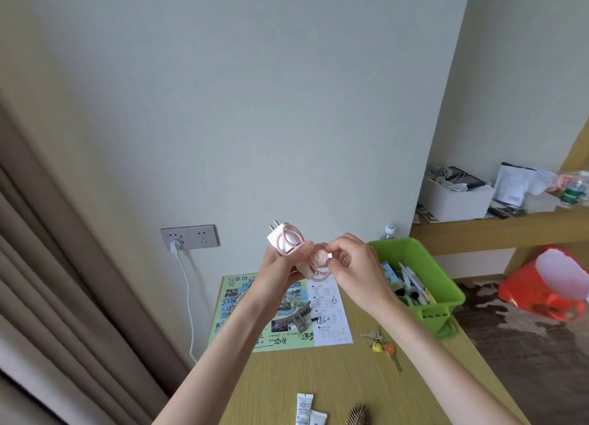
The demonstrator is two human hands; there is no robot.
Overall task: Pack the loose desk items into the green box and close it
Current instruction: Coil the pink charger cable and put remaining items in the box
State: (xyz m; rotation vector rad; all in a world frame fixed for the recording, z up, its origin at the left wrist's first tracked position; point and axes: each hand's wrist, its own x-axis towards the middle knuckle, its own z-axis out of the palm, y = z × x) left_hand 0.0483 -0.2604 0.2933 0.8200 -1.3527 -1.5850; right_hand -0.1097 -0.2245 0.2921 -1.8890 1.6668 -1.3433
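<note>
Head view: both hands are raised above the desk [318, 377], just left of the green box [398, 244].
Charger [276, 237]: white plug brick with the pink cable [294, 237] looped round it, held in the air, not yet in the box.
Left hand [274, 265]: curled round the brick and coil from below.
Right hand [357, 265]: pinching the cable's connector end [329, 255].
Handling: judged light. The brick is rigid and the cable springy, so the coil will likely unwind if freed. Best gripped across brick and loops together, with the loose end tucked in.
Box state: open, near the desk's right edge, already holding pens and small items. The lid is not clearly seen.
Surface: wood-grain top with a leaflet [331, 326], hair claw [299, 318], keys [381, 345], tubes [304, 408] and hairbrush [358, 416] lying loose.
Room: wall socket [190, 236], curtain [63, 265] at left, cluttered shelf [494, 230], red bag [548, 290] on the floor.
</note>
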